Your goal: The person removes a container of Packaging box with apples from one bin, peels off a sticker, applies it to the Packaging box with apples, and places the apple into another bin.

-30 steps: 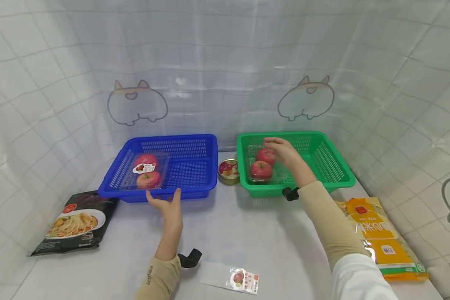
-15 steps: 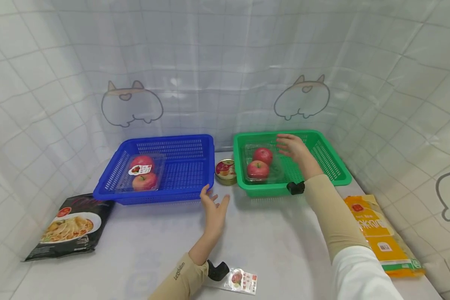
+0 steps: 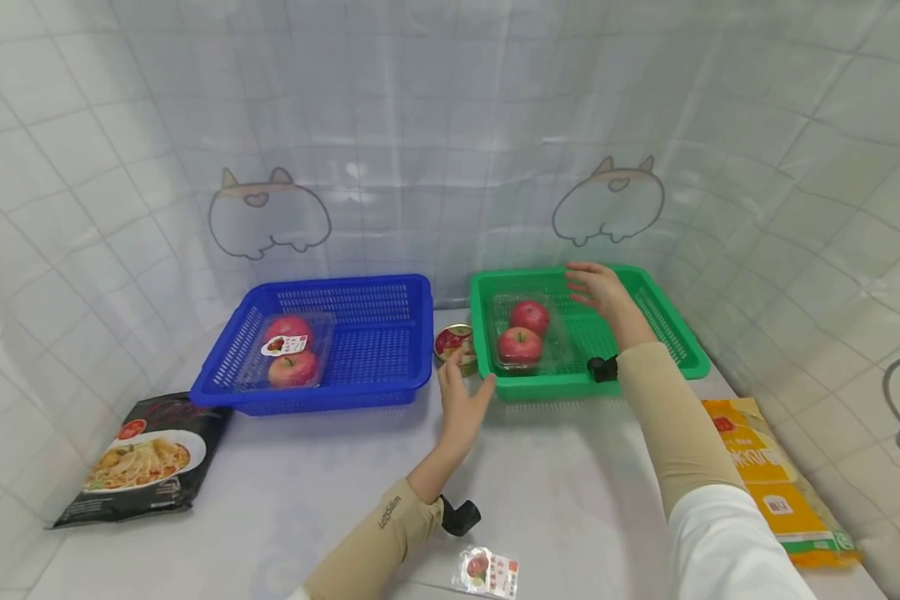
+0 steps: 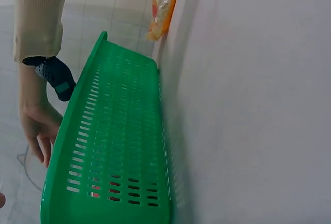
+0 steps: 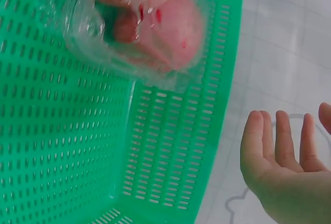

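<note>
My left hand [image 3: 461,412] is in front of the green basket's near left corner, fingers spread and holding nothing; its fingertips overlap the round tin [image 3: 453,340] in the head view. Over the back of the green basket [image 3: 596,387] is my right hand [image 3: 600,292], empty, with its fingers extended. It is to the right of a clear plastic box of two apples [image 3: 520,346] inside that basket. The right wrist view shows this hand [image 5: 284,175] beside the basket wall [image 5: 170,151]. In the left wrist view the green basket [image 4: 114,110] appears from its front side.
A blue basket [image 3: 375,392] stands at left, holding another clear box of apples [image 3: 292,369] with a label. A black noodle packet [image 3: 146,458] lies at far left, a yellow food bag [image 3: 780,492] at right. A labelled clear packet [image 3: 487,572] lies near the front.
My left hand has left the blue basket's front rim and moved right, toward the tin and the green basket. My right hand has shifted right, away from above the apples.
</note>
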Demonstrator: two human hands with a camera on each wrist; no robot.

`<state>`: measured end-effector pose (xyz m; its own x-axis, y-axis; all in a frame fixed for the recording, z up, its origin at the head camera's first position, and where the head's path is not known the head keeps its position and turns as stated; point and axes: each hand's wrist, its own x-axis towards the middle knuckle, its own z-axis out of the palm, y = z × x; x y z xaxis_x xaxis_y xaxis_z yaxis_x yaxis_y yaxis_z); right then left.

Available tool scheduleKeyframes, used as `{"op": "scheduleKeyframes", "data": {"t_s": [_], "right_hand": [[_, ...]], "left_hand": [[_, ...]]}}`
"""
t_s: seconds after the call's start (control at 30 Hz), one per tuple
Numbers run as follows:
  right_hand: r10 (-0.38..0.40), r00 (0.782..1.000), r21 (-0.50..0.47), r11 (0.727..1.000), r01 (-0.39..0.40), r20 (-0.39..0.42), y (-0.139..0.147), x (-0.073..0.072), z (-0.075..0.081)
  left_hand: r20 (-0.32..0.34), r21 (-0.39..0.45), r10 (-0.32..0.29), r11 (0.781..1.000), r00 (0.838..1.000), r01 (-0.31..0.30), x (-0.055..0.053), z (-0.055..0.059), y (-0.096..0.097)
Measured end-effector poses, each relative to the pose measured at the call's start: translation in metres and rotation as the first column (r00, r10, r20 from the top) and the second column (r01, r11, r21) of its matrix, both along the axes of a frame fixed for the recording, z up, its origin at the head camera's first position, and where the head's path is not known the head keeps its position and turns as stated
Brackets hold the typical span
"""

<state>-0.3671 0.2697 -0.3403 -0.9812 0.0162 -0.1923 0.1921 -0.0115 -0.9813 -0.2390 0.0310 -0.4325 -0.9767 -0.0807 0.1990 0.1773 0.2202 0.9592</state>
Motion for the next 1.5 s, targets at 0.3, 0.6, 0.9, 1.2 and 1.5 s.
{"op": "scheduleKeyframes", "data": {"t_s": [0.3,0.6,0.9,1.2,1.5], "right_hand": [[0.051,0.998,0.157,0.986,-0.046,-0.025,0.003,-0.015,-0.011],[0.086,0.996,0.269,0.959,-0.085,0.009,0.006,-0.027,-0.034],[0.133,0.983,0.383,0.908,-0.171,0.124,-0.001,-0.039,-0.053],[0.145,0.957,0.376,0.896,-0.235,0.252,-0.009,-0.047,-0.063],[0.144,0.946,0.307,0.922,-0.235,0.29,-0.017,-0.053,-0.066]], "left_hand": [[-0.04,-0.084,0.002,0.996,0.999,-0.005,-0.011,0.005,0.013],[-0.008,-0.098,0.004,0.995,1.0,-0.005,-0.014,-0.003,0.017],[0.02,-0.08,-0.027,0.996,0.999,0.028,-0.022,-0.008,0.018],[0.017,-0.098,-0.032,0.995,0.999,0.034,-0.025,-0.008,0.018],[0.015,-0.109,-0.025,0.994,1.0,0.026,-0.024,-0.008,0.018]]}}
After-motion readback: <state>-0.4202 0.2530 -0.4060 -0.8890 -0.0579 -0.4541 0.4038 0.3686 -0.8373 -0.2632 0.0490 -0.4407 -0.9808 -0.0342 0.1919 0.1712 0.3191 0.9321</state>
